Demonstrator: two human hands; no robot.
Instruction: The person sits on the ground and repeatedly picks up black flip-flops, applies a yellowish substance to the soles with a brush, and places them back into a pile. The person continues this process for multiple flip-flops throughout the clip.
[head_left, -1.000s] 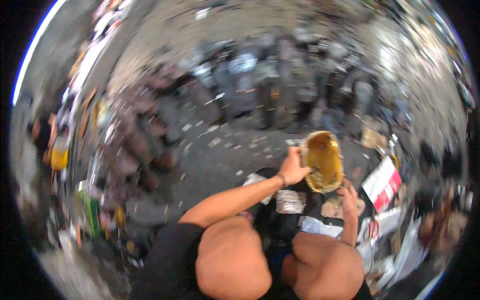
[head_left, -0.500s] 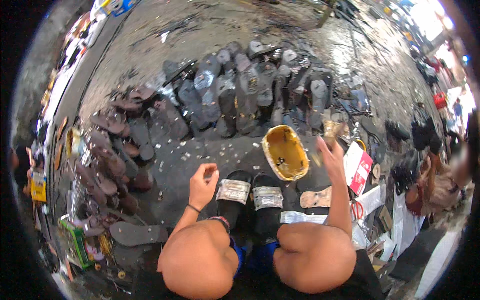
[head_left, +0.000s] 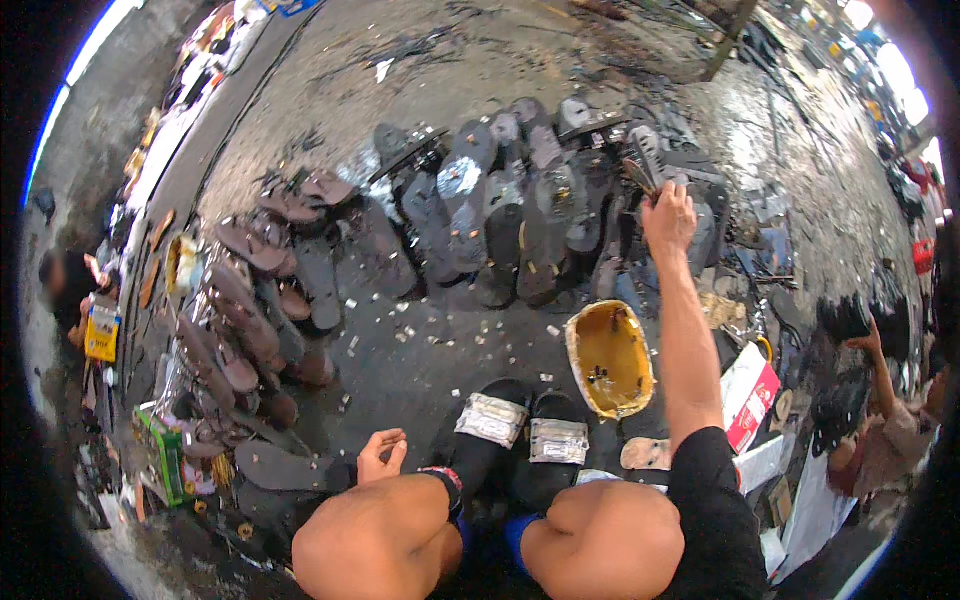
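Observation:
My right hand (head_left: 670, 217) reaches out over the far right of the row of dark shoe soles (head_left: 537, 235). Its fingers are closed on a thin brownish thing too small to make out, its tip close to the soles. My left hand (head_left: 382, 456) rests low beside my left knee, fingers loosely bent and apart, with nothing seen in it. Between my feet and the soles stands a yellowish tub (head_left: 573, 350) with a crusted rim and amber-brown contents. Black sandals with pale, silvery straps (head_left: 559, 441) are on my feet.
More brown soles (head_left: 240, 300) are heaped at the left, by a green box (head_left: 162, 455). A red and white box (head_left: 752, 400) and a tan sole piece (head_left: 646, 454) lie at the right. Pale scraps dot the dark ground. Another person (head_left: 890, 430) is at the far right.
My right hand has moved from beside the tub forward to the far soles. My left hand has drawn back toward my knee. The view has shifted.

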